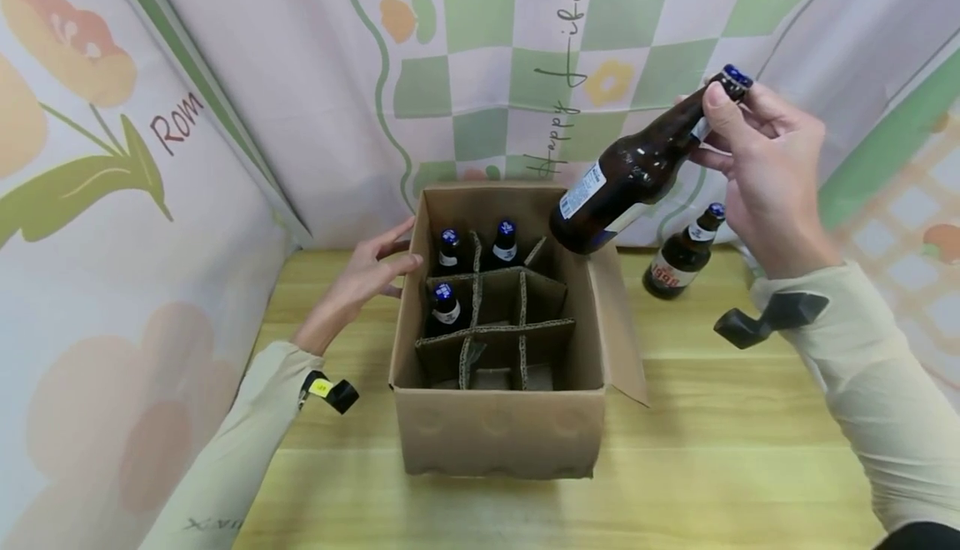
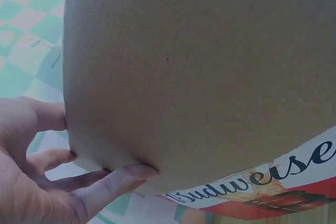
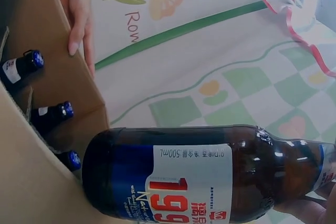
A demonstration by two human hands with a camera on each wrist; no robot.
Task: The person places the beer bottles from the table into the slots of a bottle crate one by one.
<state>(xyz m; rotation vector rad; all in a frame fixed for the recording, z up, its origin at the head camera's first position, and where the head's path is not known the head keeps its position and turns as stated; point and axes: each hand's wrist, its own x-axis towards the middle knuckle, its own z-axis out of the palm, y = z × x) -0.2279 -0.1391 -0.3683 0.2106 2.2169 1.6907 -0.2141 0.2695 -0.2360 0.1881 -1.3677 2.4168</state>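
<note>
My right hand (image 1: 776, 171) grips a brown glass beer bottle (image 1: 645, 162) by its neck, just below the blue cap. The bottle is tilted, its base over the right back corner of an open cardboard box (image 1: 498, 429). Its white label (image 3: 194, 177) faces the right wrist camera. Three blue-capped bottles stand in the box: two in the back row (image 1: 506, 242), one at middle left (image 1: 446, 308). On the box's left side rests my left hand (image 1: 363, 271), fingers fairly straight against the outer cardboard (image 2: 184, 77).
Crossed cardboard dividers (image 1: 498, 333) split the box into compartments. Another beer bottle (image 1: 681, 254) stands on the wooden table (image 1: 712, 450), right of the box. A flap (image 1: 618, 325) hangs out on that side. Patterned curtains (image 1: 300, 50) surround the table's back and sides.
</note>
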